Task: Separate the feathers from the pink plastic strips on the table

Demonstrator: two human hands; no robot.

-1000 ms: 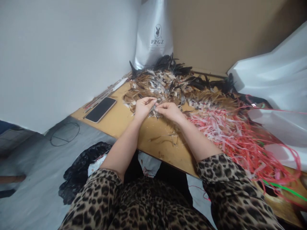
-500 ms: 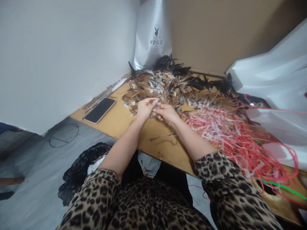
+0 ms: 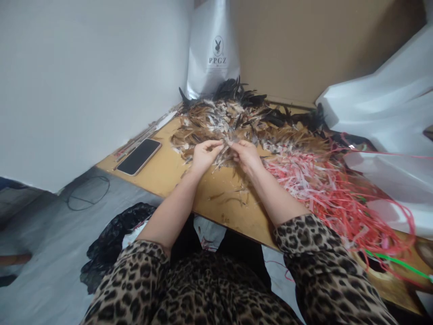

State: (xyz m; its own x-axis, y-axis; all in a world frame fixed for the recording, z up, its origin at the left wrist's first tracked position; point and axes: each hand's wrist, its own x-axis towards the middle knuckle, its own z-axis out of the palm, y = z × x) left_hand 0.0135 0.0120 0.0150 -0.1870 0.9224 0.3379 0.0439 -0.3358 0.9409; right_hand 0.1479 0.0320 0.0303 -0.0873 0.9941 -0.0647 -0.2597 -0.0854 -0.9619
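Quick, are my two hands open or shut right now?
Left hand: pinched closed; anything held is too small to tell.
Right hand: pinched closed above the feathers; its hold can't be told either.

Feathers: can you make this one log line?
left hand: near feathers | right hand: near feathers | anything held: unclear | phone: on table

From where I stand, a seated person stretches both bare forearms forward, elbows bent, converging at the hands. The left hand (image 3: 207, 155), palm turned inward, has its thumb and forefinger brought together at the tips. The right hand (image 3: 246, 155) faces it just beside, thumb and forefinger likewise pinched, the other fingers curled under. Leopard-print sleeves (image 3: 306, 239) end near the elbows; dark-clad legs (image 3: 244, 248) show below.
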